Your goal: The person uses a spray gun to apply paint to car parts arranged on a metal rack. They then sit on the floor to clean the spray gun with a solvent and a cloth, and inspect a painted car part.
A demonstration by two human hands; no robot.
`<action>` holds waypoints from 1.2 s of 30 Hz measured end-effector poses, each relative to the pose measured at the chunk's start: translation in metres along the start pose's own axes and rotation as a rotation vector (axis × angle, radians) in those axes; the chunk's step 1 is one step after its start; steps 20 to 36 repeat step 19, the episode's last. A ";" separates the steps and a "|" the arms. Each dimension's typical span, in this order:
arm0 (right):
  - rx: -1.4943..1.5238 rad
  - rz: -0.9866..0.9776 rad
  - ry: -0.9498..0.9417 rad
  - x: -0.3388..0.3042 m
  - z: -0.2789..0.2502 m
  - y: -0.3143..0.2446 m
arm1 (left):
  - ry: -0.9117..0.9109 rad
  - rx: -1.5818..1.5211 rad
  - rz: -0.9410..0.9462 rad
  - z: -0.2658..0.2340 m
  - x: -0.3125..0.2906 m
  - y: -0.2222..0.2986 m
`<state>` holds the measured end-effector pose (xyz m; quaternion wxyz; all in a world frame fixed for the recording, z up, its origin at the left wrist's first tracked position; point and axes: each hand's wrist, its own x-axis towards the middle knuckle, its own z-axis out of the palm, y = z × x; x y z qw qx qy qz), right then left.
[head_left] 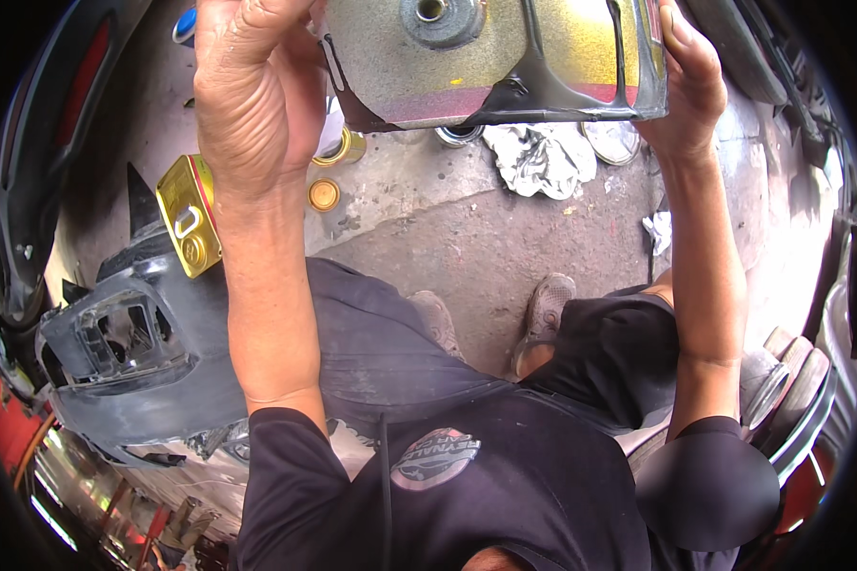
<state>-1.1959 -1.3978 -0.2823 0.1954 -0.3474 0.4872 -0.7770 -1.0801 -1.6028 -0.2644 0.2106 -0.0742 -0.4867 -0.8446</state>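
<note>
A flat-sided metal can (419, 81) with a worn gold and silver face is held up high in front of me, cut off by the top edge. A round spout (431, 11) shows on that face, and black drips run down it and along its lower rim. My left hand (257, 95) is at the can's left side, its thumb up and its fingertips partly cut off or hidden. At the right side my right hand (692, 86) grips the can, thumb along the edge, other fingers mostly hidden behind it.
On the concrete floor are a round gold tin (351, 147), a small gold cap (324, 195), a dark open can (459, 136), a crumpled white cloth (543, 162) and a round lid (619, 143). A gold rectangular tin (189, 224) stands by a black car bumper (200, 381) at left.
</note>
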 end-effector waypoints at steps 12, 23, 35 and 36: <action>0.005 0.009 0.000 -0.002 -0.001 0.002 | -0.031 -0.025 0.005 -0.003 0.001 -0.003; 0.006 0.073 -0.042 -0.001 -0.013 0.000 | -0.041 -0.066 -0.010 -0.007 0.000 -0.006; 0.006 0.073 -0.042 -0.001 -0.013 0.000 | -0.041 -0.066 -0.010 -0.007 0.000 -0.006; 0.006 0.073 -0.042 -0.001 -0.013 0.000 | -0.041 -0.066 -0.010 -0.007 0.000 -0.006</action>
